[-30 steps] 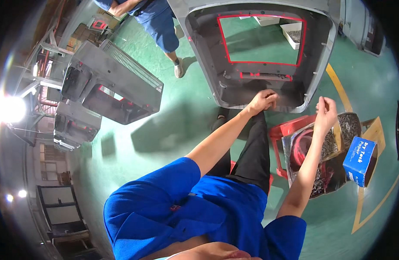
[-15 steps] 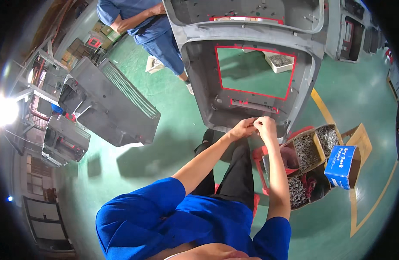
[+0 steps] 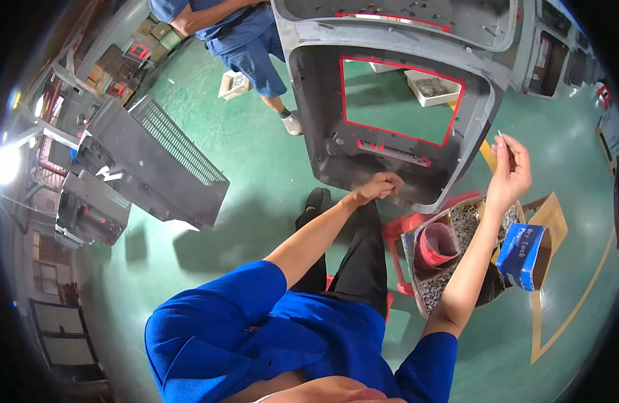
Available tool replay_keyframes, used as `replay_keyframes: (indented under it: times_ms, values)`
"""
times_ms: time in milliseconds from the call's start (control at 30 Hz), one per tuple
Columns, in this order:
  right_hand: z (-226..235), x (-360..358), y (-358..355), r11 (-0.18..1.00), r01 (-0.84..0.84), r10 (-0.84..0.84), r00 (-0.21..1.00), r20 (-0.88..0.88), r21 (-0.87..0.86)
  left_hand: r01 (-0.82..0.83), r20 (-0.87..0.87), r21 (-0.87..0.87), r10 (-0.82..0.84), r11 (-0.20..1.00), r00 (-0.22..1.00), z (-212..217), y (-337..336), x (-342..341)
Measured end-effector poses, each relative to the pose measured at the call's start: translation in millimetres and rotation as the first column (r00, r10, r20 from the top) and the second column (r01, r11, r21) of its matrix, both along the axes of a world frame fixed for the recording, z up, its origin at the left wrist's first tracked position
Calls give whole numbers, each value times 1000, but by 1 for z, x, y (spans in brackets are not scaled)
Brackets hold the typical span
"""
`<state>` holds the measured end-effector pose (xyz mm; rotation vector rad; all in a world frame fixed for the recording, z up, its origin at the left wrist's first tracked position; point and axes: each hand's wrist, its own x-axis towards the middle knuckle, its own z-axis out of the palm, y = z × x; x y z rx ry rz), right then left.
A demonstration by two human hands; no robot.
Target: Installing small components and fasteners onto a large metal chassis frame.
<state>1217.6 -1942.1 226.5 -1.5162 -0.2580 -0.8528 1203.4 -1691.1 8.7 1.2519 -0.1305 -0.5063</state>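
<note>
A large grey moulded housing [image 3: 316, 127] stands in front of me, with a red-edged rectangular opening in its panel. My left hand [image 3: 378, 189] is at its lower edge, fingers curled together; what they hold, if anything, is too small to make out. Out past the housing's right side, my right hand [image 3: 512, 173] is raised and pinches a small pale pin-like piece [image 3: 500, 133] between thumb and fingertips. Below that forearm sits a divided bin of small metal parts [image 3: 465, 221], with a red cup [image 3: 439, 244] in it.
A blue cardboard box [image 3: 521, 257] sits at the bin's right edge. Beyond the housing, a person in blue [image 3: 249, 50] stands near a white tub of parts [image 3: 237, 84]. Another white tub [image 3: 430, 91] shows through the opening. At the left stands a grey slotted housing [image 3: 161, 161].
My hands have parted. The right one has moved up and to the right with the small pale piece, while the left stays near the housing's lower edge.
</note>
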Motion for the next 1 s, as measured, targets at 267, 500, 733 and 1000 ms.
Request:
replay_keyframes:
  times_ms: [267, 500, 733, 1000]
  values:
    - [-18, 39, 8, 984, 62, -72, 996, -54, -170, -7, 126, 69, -2, 998, 992, -17, -3, -3]
    - [-23, 44, 20, 863, 267, -216, 962, 164, -428, -33, 158, 71, 22, 997, 987, -24, 4, -7]
    - [-41, 66, 16, 935, 182, -156, 982, 108, -305, -66, 192, 80, 49, 995, 980, -24, 3, -8]
    - [-47, 78, 21, 858, 292, -283, 955, 86, -422, -156, 223, 155, 119, 975, 967, -13, 6, -15]
